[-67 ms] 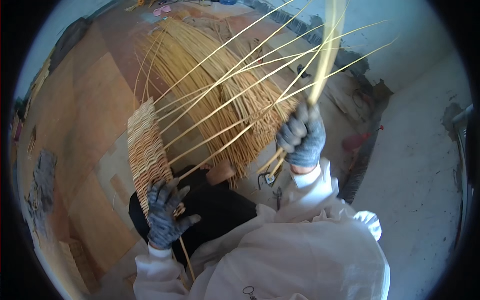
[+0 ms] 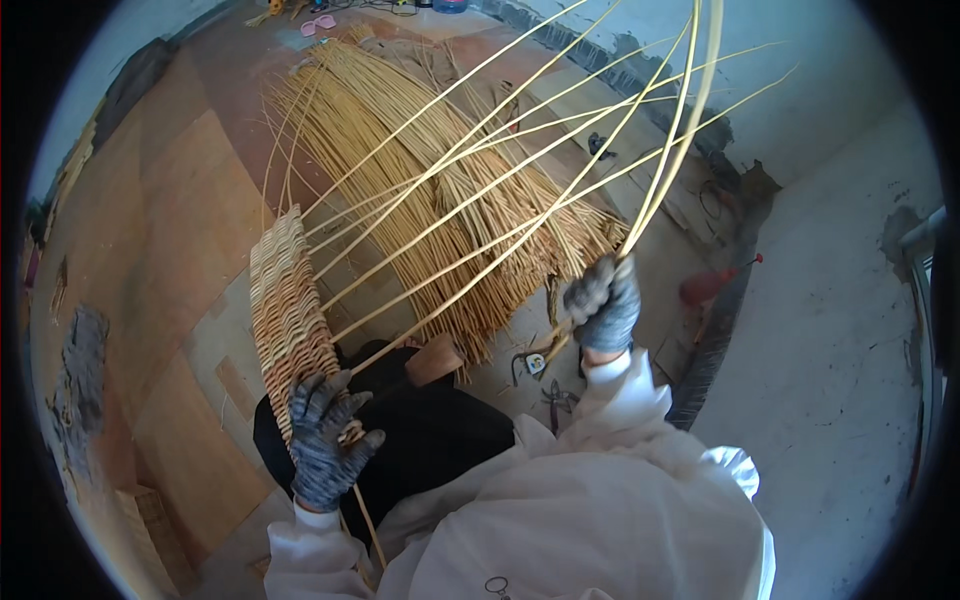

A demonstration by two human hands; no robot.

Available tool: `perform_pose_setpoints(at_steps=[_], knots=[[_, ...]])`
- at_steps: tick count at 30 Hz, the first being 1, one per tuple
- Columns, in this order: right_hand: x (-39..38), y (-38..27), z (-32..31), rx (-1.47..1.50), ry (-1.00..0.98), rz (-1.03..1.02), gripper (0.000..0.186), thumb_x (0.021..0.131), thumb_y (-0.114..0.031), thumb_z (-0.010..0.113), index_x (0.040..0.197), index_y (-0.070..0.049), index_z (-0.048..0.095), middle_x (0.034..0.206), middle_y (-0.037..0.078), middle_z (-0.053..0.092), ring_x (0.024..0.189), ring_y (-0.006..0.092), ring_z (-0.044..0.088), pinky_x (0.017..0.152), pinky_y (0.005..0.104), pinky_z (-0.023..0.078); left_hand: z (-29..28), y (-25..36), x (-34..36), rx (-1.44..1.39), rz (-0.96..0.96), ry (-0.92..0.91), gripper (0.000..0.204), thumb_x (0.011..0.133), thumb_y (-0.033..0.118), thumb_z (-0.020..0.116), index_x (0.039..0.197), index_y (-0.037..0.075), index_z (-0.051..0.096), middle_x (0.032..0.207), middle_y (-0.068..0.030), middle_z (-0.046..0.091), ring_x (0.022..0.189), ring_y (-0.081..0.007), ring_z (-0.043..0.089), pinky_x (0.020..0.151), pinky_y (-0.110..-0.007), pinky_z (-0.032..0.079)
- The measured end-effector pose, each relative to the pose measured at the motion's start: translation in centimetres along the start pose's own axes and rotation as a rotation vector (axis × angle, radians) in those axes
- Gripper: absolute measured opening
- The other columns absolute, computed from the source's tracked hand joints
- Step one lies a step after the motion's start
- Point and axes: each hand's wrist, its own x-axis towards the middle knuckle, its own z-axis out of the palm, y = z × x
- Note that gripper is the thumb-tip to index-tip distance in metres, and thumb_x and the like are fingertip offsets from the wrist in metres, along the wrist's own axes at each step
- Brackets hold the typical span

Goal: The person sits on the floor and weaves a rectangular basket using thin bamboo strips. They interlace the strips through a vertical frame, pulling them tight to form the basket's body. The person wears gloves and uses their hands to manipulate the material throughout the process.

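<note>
— How to call the finish on the woven panel?
— Matt and strongly ribbed, like wicker packed row on row.
— And along the long rods in the right glove?
— Smoother, woody, with a faint sheen. Drier and duller on the heap of stalks.
— Knitted, then, on that glove?
— Looks like mottled matt knit, same on the left glove. Soft, wrinkled cloth on the white top; plain matt cloth on the black trousers.
— And around?
— Smooth wood on the block, matt board across the floor, dark metal on the pliers. Chalky and scuffed on the wall.
</note>
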Motion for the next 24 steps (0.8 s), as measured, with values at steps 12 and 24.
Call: perform_pose_setpoints(at_steps=[12, 24], knots=[[-9.0, 22.4, -12.5, -0.581, 0.533, 0.963, 0.034, 0.093, -0.047, 0.045, 0.077, -0.018, 0.055, 0.055, -0.006, 0.044, 0.045, 0.0145, 0.04, 0.042, 0.0335, 0.036, 4.4, 0.0, -0.3, -0.06, -0.098, -0.034, 0.043, 0.077, 0.044, 0.068, 0.1, 0.009, 0.064, 0.128, -0.011, 0.052, 0.129, -0.0344, 0.037, 0.107, -0.048, 0.027], [0.4, 32.1, -13.5, -1.391, 0.055, 0.926, 0.033, 0.093, -0.045, 0.046, 0.08, -0.016, 0.056, 0.062, -0.002, 0.048, 0.053, 0.0191, 0.044, 0.048, 0.0361, 0.038, 4.4, -1.7, -0.6, 0.023, -0.152, -0.102, 0.042, 0.083, 0.051, 0.06, 0.107, 0.016, 0.062, 0.131, -0.01, 0.05, 0.132, -0.0351, 0.032, 0.108, -0.052, 0.023]])
